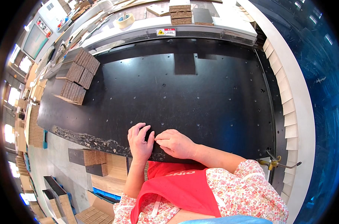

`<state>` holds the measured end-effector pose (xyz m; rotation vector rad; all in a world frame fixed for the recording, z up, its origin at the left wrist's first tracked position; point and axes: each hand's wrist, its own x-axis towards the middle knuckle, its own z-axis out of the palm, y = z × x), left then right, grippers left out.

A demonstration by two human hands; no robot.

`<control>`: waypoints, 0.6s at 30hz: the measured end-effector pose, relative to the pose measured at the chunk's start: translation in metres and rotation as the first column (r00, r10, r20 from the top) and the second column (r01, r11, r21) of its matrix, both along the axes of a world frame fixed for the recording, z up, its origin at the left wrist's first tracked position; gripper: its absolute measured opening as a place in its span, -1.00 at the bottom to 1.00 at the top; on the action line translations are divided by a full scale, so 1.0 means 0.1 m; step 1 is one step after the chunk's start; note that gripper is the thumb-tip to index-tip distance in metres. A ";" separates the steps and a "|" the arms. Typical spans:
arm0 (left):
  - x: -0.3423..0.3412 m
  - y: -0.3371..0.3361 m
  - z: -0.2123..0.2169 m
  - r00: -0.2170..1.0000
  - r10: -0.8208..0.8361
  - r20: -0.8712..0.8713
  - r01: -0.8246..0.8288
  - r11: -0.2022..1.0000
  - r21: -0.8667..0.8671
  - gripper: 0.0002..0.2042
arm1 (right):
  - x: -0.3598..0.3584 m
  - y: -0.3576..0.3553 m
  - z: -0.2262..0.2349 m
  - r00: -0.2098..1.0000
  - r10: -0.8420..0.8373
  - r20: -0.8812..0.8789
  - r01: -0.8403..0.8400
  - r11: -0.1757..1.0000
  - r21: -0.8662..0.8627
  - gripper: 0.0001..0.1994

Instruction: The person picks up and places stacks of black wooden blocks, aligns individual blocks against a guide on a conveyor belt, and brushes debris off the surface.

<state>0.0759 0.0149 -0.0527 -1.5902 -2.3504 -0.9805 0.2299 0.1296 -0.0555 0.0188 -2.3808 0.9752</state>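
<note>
Closest to the lens, at the bottom edge, a strip of light blue material [225,220], with a red apron [180,192] and a flower-print top [248,186] just beyond. Past these, at the near edge of a black counter [199,100], both hands side by side. Left hand [141,143]: fingers loosely bent and parted, thumb away from the forefinger, nothing visibly gripped. Right hand [177,143]: narrow, fingers gathered, tips pointing left, just beside the left thumb; cannot tell whether pinching anything small.

Toward the left end of the counter, well apart from both hands, a stack of dark-faced boards [81,71] in uneven piles, brown chipboard edges showing. Beyond the far edge, on a white ledge [236,24], a smaller pile of boards [180,15] and a roll of tape [124,21]. By the near right corner, a yellowish fitting [273,163] beside a white pleated cover [289,119].

As for the step in hand, judged from the pose alone: a pause or small finger work at the counter's edge, no board in either hand. For any move to the stack: hands parted, a reach forward and left, fingers wide enough for a board's thickness, then a level, steady lift.
</note>
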 end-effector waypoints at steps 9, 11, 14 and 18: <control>0.00 0.01 0.00 1.000 -0.001 -0.001 0.001 1.000 0.000 -0.73 | 0.01 0.01 0.01 1.000 0.004 0.004 -0.004 1.000 0.028 -0.84; 0.00 0.01 0.00 1.000 -0.003 0.001 0.003 1.000 0.000 -0.73 | 0.00 0.01 0.01 1.000 0.003 0.007 -0.004 1.000 0.022 -0.85; -0.01 0.00 0.01 1.000 -0.003 0.003 0.003 1.000 0.002 -0.73 | -0.01 0.00 0.01 1.000 0.003 -0.002 -0.003 1.000 0.010 -0.85; -0.02 0.00 -0.01 0.999 -0.016 0.032 0.016 1.000 0.001 -0.73 | -0.03 0.10 0.02 0.997 0.069 0.018 -0.069 0.998 0.004 -0.86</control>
